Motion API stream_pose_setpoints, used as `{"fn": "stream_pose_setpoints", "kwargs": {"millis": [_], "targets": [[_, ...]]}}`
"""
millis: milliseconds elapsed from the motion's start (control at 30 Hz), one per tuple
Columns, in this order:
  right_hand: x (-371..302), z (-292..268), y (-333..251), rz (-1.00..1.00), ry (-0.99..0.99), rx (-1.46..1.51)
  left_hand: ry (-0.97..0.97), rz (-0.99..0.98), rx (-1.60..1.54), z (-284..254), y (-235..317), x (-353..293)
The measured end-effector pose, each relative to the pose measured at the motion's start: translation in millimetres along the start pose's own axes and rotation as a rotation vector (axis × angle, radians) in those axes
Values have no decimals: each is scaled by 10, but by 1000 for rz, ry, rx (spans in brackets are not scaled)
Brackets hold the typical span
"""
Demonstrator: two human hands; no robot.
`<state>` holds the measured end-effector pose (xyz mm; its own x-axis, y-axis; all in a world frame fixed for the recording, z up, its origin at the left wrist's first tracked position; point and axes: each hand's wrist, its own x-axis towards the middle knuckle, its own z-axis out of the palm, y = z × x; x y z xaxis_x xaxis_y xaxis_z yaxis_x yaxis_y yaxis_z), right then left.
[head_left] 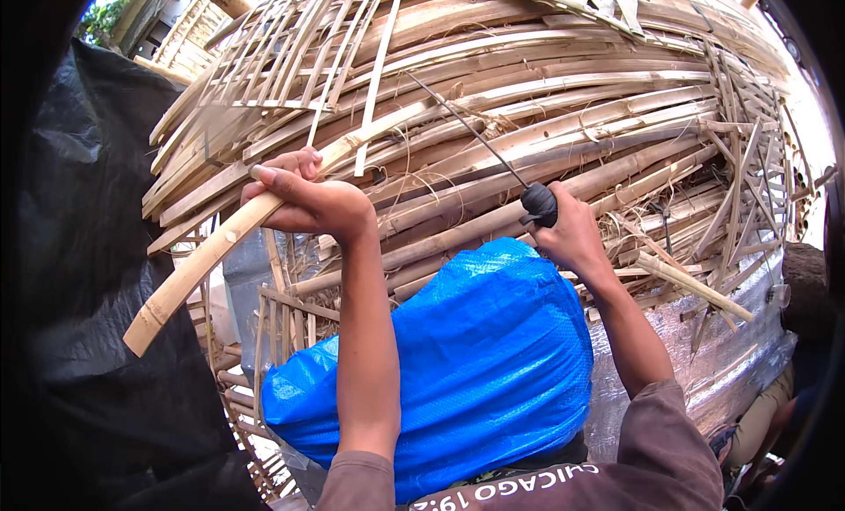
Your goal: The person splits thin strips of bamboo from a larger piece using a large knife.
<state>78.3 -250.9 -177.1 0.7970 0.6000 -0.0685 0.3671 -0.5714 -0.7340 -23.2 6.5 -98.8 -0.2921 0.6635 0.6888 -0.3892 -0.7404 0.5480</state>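
stacked slats [563, 132] fill upper centre; left hand [321, 203] clasps bamboo strip [216, 249], likely light, stiff: grip mid-length; right hand [574, 236] clenches black handle [539, 205].

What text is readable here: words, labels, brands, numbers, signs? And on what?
Brown shirt: one line of large white print, letters and figures, upside down in this view and cut off at one end; wording not copied here.
Bamboo strip, black tool handle, blue sheet, black sheet: no text that I can make out.
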Motion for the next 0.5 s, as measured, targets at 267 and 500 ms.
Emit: {"fn": "stream_pose_setpoints", "kwargs": {"millis": [267, 500], "targets": [[136, 22, 182, -16, 20, -171, 0, -42, 24, -53, -39, 56], [-77, -117, -122, -28, -10, 143, 61, -86, 3, -101, -41, 88]]}}
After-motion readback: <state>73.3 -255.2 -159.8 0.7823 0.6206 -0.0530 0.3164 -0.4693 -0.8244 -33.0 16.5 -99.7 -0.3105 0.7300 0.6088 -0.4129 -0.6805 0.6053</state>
